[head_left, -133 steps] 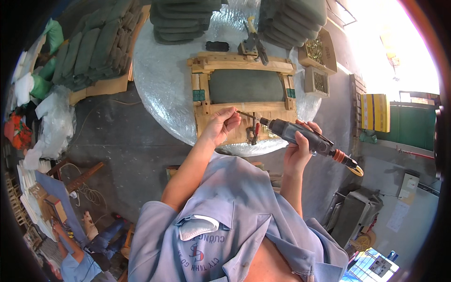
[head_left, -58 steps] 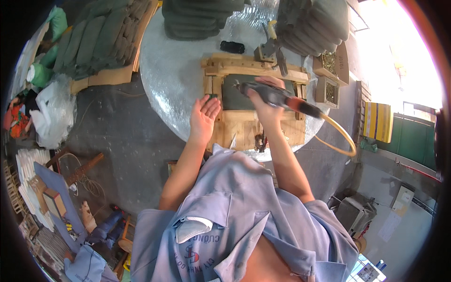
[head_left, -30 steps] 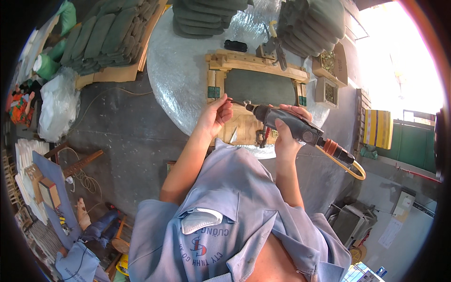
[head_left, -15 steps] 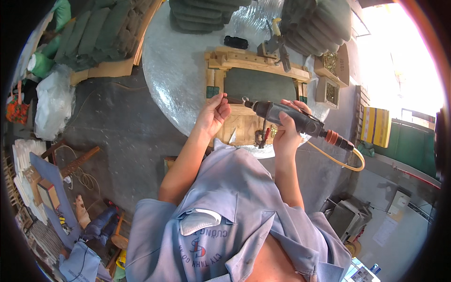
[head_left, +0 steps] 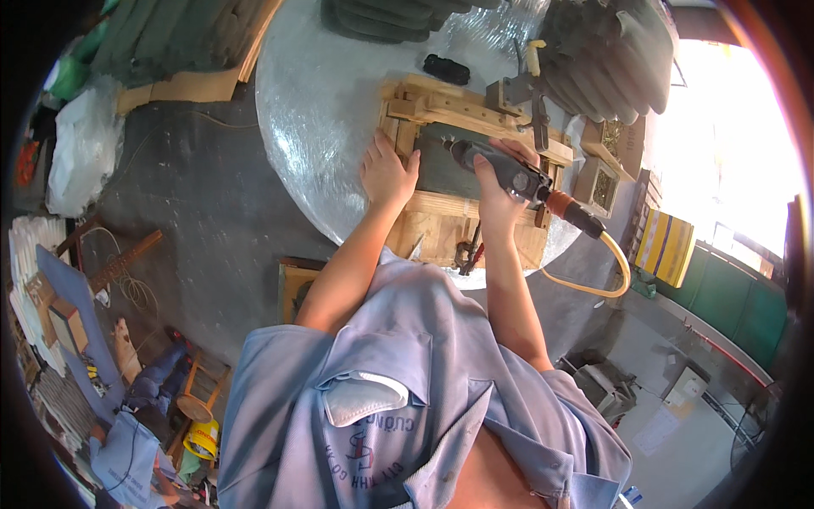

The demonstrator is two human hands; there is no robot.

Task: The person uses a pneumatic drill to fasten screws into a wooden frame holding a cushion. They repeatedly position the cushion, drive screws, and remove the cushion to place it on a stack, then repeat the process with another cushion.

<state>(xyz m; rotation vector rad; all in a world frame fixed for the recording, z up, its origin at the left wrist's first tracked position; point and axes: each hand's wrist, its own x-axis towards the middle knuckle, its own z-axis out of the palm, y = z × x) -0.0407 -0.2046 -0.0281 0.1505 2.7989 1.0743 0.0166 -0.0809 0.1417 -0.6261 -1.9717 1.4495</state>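
My right hand (head_left: 500,180) is wrapped round a dark power screwdriver (head_left: 519,176) with an orange collar and a yellow hose. The tool's nose points left, over the dark grey panel (head_left: 445,174) inside a wooden jig (head_left: 471,114). My left hand (head_left: 387,172) lies on the jig's left side, thumb apart from the fingers, with nothing visible in it. A metal clamp with a yellow handle (head_left: 532,58) stands at the jig's far right corner. Another clamp (head_left: 467,254) sits at the near edge. Whether the bit touches the panel I cannot tell.
The jig rests on a round, plastic-wrapped table (head_left: 292,110). Stacked dark panels (head_left: 606,59) and a small black object (head_left: 447,69) lie at the far side. Open boxes of small parts (head_left: 598,182) stand to the right. At the lower left is another person (head_left: 136,454).
The screwdriver has moved left and away from me, over the panel. My left hand has opened from a pinch near the tool's tip and now rests on the jig.
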